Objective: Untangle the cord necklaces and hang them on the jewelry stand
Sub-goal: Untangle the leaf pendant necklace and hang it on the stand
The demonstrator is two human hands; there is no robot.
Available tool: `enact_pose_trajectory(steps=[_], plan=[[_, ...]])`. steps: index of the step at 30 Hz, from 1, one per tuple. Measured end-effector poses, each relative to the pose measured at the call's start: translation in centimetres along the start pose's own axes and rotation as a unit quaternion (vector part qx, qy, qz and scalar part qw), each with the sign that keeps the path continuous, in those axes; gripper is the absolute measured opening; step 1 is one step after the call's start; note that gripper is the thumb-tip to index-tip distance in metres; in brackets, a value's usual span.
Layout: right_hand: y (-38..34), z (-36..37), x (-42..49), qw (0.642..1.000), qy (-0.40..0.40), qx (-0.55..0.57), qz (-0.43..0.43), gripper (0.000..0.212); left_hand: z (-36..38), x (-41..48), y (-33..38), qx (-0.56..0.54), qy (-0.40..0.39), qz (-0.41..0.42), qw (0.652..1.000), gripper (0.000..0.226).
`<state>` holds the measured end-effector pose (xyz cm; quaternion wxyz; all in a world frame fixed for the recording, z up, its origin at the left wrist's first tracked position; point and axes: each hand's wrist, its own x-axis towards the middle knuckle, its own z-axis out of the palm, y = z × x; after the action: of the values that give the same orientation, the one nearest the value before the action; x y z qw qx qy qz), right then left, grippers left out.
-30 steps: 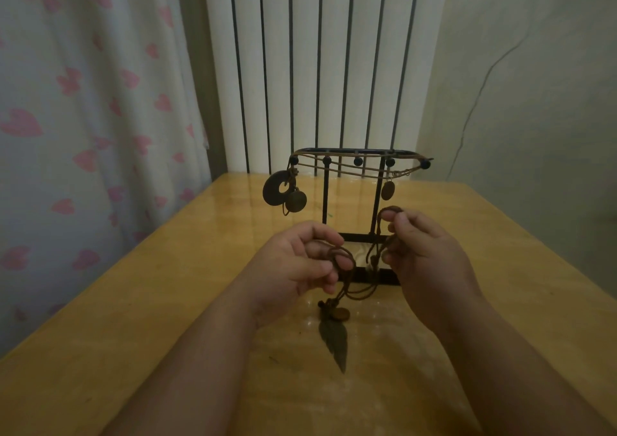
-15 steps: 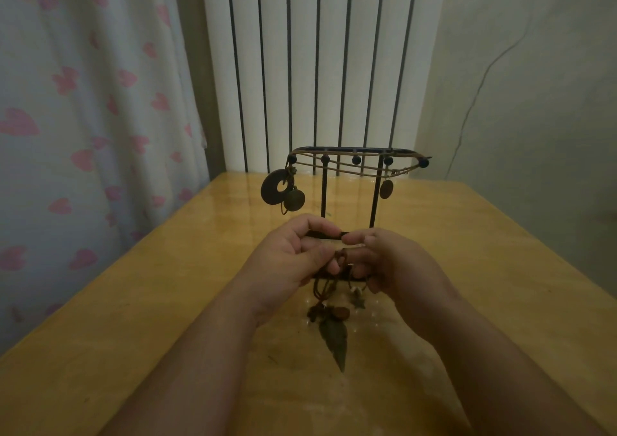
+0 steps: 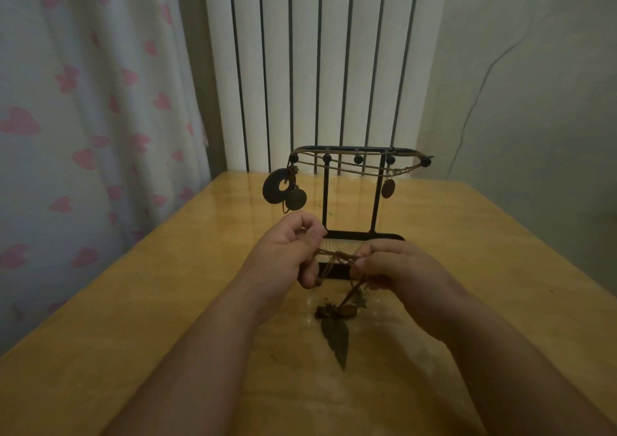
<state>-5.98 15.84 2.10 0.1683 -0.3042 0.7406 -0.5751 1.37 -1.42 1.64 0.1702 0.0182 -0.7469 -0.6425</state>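
The tangled cord necklace [image 3: 337, 255] is a thin tan-brown cord pulled taut between both hands above the table [image 3: 133, 318], its long axis running from 9 to 3 o'clock. Strands drop from it toward 6 o'clock to a cluster of small charms [image 3: 347, 310] lying on the tabletop. A dark leaf pendant [image 3: 336, 338] lies flat there too, tip pointing to 6 o'clock.

The left hand [image 3: 283, 255] has its fingers curled and pinches one end of the cord. The right hand [image 3: 397, 268] pinches the other end.

At 12 o'clock from the hands the black metal jewelry stand [image 3: 325, 198] stands upright. Tan cords are draped along its ball-tipped pegs. A ring pendant [image 3: 275, 187] and round disc [image 3: 296, 199] hang at its 9 o'clock end, an oval pendant [image 3: 388, 188] nearer 3 o'clock.
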Motion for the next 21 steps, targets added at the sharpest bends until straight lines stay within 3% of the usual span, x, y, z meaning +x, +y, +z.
enact_pose_trajectory(steps=[3,8,17,21], plan=[[-0.2,-0.3,0.2,0.999,0.023,0.015,0.022,0.023,-0.2,-0.2,0.2,0.047,-0.001,0.010,0.999,0.013],[0.0,0.1,0.1,0.995,0.037,-0.023,0.093,0.028,0.6,0.3,-0.8,0.281,0.048,0.015,0.958,0.010],[-0.6,-0.5,-0.1,0.988,0.010,-0.059,0.144,0.030,0.7,0.4,-0.5,0.283,0.126,0.022,0.950,0.010],[-0.5,-0.7,0.0,0.979,0.018,-0.101,0.174,0.029,0.1,0.2,0.0,0.273,0.173,0.009,0.946,0.023]])
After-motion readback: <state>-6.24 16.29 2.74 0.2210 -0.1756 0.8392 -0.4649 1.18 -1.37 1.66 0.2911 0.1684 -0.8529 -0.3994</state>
